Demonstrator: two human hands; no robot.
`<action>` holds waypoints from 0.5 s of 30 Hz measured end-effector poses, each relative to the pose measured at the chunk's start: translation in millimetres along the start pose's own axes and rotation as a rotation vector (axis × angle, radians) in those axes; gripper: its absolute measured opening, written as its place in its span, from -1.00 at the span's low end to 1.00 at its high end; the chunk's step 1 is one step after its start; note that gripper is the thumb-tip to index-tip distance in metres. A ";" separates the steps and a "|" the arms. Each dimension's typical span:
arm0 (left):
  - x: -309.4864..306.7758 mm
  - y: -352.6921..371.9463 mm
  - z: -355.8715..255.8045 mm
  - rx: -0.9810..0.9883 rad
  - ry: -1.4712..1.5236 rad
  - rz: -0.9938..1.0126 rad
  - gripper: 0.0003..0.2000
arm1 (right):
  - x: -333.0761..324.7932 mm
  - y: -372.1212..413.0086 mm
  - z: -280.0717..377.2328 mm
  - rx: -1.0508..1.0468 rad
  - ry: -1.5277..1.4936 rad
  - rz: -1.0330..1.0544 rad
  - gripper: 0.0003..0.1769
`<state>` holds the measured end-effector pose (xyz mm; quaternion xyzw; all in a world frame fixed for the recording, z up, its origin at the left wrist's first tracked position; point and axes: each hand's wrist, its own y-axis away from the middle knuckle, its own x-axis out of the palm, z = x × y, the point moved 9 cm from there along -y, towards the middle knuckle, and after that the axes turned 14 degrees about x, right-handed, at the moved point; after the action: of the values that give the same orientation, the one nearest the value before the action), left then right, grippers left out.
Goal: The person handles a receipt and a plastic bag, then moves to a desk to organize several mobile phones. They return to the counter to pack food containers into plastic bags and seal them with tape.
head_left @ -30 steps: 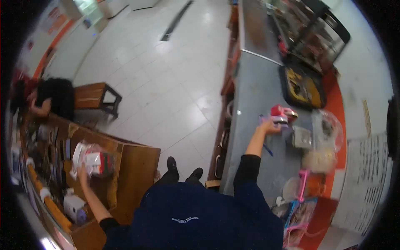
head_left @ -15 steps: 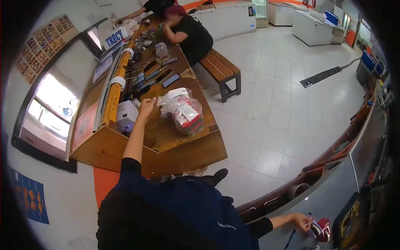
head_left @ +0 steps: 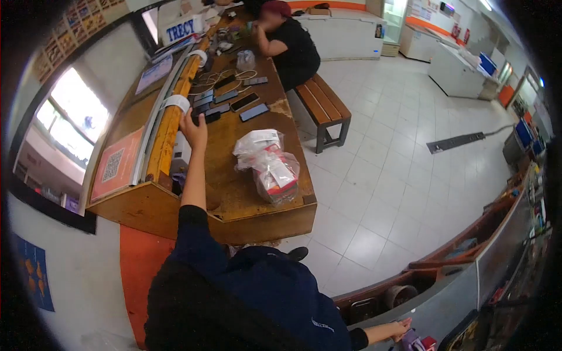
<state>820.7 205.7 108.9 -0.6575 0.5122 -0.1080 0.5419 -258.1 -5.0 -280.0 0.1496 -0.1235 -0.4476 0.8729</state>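
Left of two hands [head_left: 196, 134], now farther from one bagged bundle [head_left: 275, 174]

Yellow rail [head_left: 166, 149] — white bands [head_left: 177, 103], red-and-white packet [head_left: 278, 174], brown bench [head_left: 322, 98], navy shirt [head_left: 269, 292]

Left hand [head_left: 194, 130]: wooden counter's [head_left: 227, 188] left edge, by the yellow rail [head_left: 167, 141]
Right hand [head_left: 401, 329]: over grey counter [head_left: 436, 304], beside purple item [head_left: 412, 340]
Bagged red bundle [head_left: 276, 175]: wooden counter's near right corner
Phones [head_left: 254, 112]: beyond it, between both long edges
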 end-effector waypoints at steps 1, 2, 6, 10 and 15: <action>1.3 -4.1 -0.4 0.011 -0.013 -0.021 -0.56 | 29.2 42.1 7.6 0.164 -0.729 -0.016 -0.44; 3.9 -9.3 -0.1 0.025 -0.023 -0.042 -0.56 | 70.3 93.9 20.5 0.164 -0.727 -0.003 -0.44; 15.5 -24.3 17.0 -0.007 -0.100 -0.048 -0.60 | 220.7 218.4 42.3 0.029 -0.173 0.094 -0.42; 4.8 -9.4 -46.4 -0.011 0.483 -0.024 -0.64 | 398.9 422.6 89.4 -0.132 -0.134 0.853 -0.35; 5.2 79.7 -175.5 -0.209 1.201 0.406 -0.39 | 498.8 704.8 135.5 -0.257 0.069 1.669 0.05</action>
<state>656.4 104.9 109.5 -0.4216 0.8487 -0.3022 0.1034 503.0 -42.8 148.1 -0.0776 -0.1149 0.3383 0.9308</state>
